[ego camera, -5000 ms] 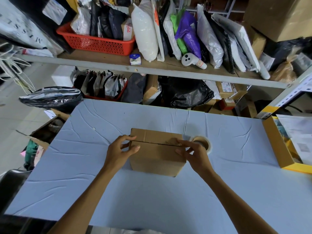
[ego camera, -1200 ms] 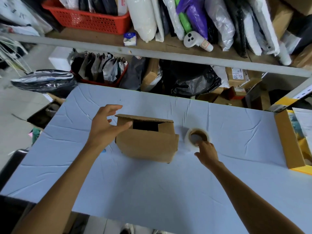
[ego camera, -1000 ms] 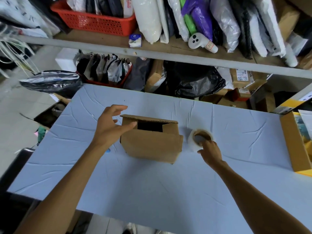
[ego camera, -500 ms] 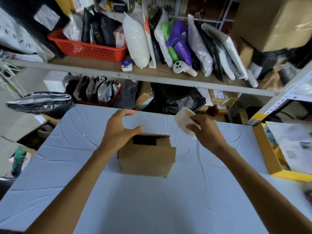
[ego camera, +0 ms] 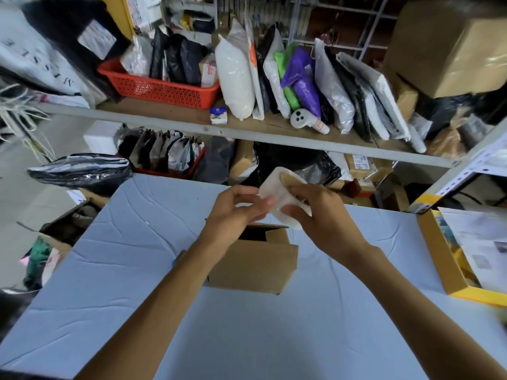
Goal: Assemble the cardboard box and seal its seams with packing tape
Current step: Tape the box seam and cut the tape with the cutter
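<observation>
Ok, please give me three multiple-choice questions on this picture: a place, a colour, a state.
1. Where is the tape roll?
A. on the table
B. in the right hand, above the box
C. on the floor
2. What colour is the basket on the shelf?
A. red
B. green
C. yellow
3. How is the box's top?
A. taped shut
B. partly open
C. torn off
1 B: the right hand grips it over the box. 2 A: its mesh wall is red. 3 B: a dark gap shows at the top.
</observation>
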{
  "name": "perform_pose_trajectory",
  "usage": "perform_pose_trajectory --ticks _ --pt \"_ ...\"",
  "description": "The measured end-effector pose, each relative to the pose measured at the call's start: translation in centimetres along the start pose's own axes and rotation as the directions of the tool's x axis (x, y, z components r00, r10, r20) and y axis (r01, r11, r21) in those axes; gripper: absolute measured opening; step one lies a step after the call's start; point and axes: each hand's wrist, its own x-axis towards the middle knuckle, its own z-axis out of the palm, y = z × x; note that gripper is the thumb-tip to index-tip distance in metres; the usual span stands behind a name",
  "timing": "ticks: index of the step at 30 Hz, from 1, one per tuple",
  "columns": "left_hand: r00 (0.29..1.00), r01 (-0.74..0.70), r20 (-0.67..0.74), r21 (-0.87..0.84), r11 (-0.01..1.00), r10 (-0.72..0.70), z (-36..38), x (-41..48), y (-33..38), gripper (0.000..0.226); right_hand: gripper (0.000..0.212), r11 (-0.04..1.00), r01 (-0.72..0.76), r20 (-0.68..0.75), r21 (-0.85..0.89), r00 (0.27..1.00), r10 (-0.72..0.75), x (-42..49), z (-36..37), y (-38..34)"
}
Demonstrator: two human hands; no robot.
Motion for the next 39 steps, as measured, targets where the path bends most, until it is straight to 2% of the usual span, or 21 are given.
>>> perform_pose_trajectory --ticks 2,5,9,14,18,23,27,29,31,36,39 --pt "0.997 -0.045 -0.051 0.079 0.996 0.049 -0.5 -0.2 -0.2 0.033 0.019 1.0 -0.006 0.01 -0.012 1.0 0.006 0.0 0.5 0.0" --pt "0.997 -0.048 -0.051 0.174 0.984 0.057 -1.0 -0.4 0.0 0.021 0.019 1.0 -0.005 0.021 -0.021 1.0 0.006 -0.1 1.0 -0.1" --pt "0.992 -0.085 -0.068 0.284 0.955 0.108 -0.9 -0.7 0.3 0.012 0.031 0.998 -0.016 0.033 -0.054 0.999 0.018 -0.1 1.7 -0.1" --pt "0.997 0.076 -0.029 0.184 0.98 -0.072 -0.9 -0.6 0.8 0.016 0.033 0.995 -0.002 0.063 -0.097 0.998 0.008 -0.3 1.8 -0.1" --pt "0.997 0.072 -0.009 0.25 0.966 -0.072 -1.0 -0.6 1.0 0.006 0.034 0.996 0.0 0.07 -0.093 0.998 0.007 -0.3 1.7 -0.1" --pt "0.993 0.016 -0.115 0.201 0.979 0.007 -0.9 -0.8 1.3 0.011 0.036 0.998 0.012 0.082 -0.057 0.997 -0.007 -0.5 1.4 -0.5" --pt "0.983 -0.084 -0.142 0.203 0.976 0.114 -0.8 -1.2 1.7 0.028 0.018 0.999 0.019 0.104 -0.028 0.994 -0.016 -0.1 0.7 -0.9" --pt "0.971 -0.158 -0.151 0.189 0.969 0.187 -0.7 -1.6 1.9 0.031 0.035 0.999 -0.051 0.103 0.018 0.994 0.049 0.3 0.6 -1.0" --pt "0.963 -0.189 -0.154 0.189 0.964 0.219 -0.8 -1.8 1.9 0.027 0.043 0.986 -0.144 0.113 0.079 0.984 0.135 0.6 0.6 -1.0" --pt "0.988 -0.088 -0.096 0.297 0.951 0.121 -1.4 -1.0 2.2 0.016 0.048 0.959 -0.244 0.155 0.142 0.963 0.222 0.4 0.9 -1.4" --pt "0.998 0.034 -0.05 0.103 0.994 -0.029 -0.7 -0.8 3.0 0.015 0.049 0.959 -0.241 0.128 0.151 0.966 0.222 0.2 1.2 -1.3"
